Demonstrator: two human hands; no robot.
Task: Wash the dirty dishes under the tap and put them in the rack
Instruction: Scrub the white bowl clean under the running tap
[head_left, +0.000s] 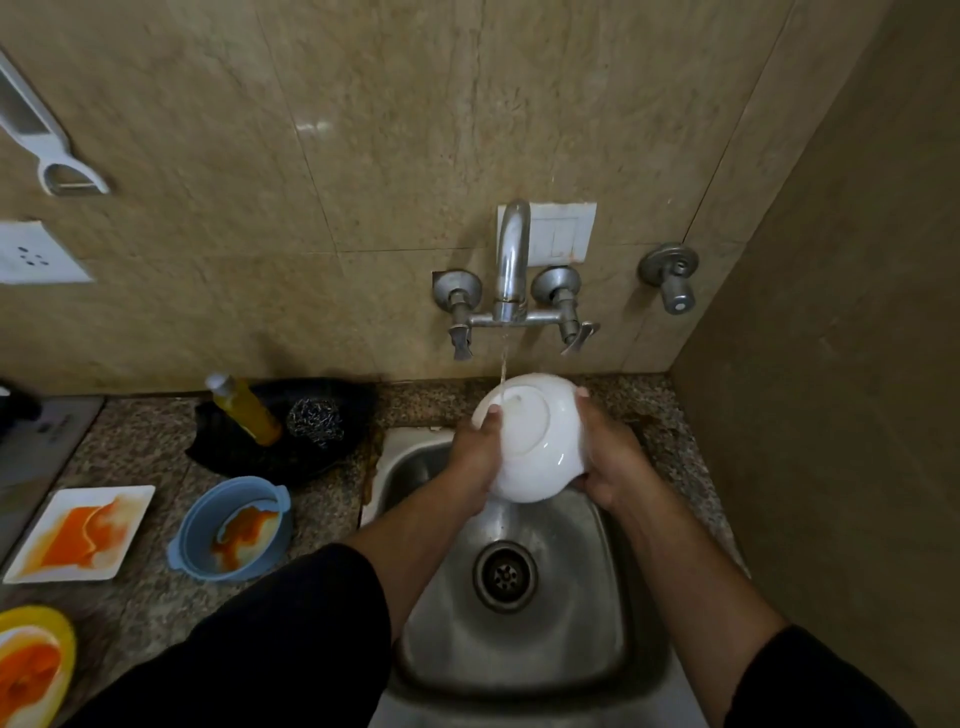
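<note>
A white bowl (535, 441) is held upside down over the steel sink (519, 623), its base turned up toward me. My left hand (475, 454) grips its left side and my right hand (610, 460) grips its right side. A thin stream of water falls from the tap (511, 260) onto the bowl's base. On the counter to the left lie dirty dishes with orange stains: a blue bowl (234, 527), a white square plate (80, 532) and a yellow dish (34, 662) at the frame's edge. No rack is in view.
A black tray (311, 457) behind the blue bowl holds a yellow soap bottle (247, 408) and a steel scrubber (316, 420). The tiled wall carries a switch plate (563, 231), a second valve (670, 275) and a socket (36, 254). A side wall stands close on the right.
</note>
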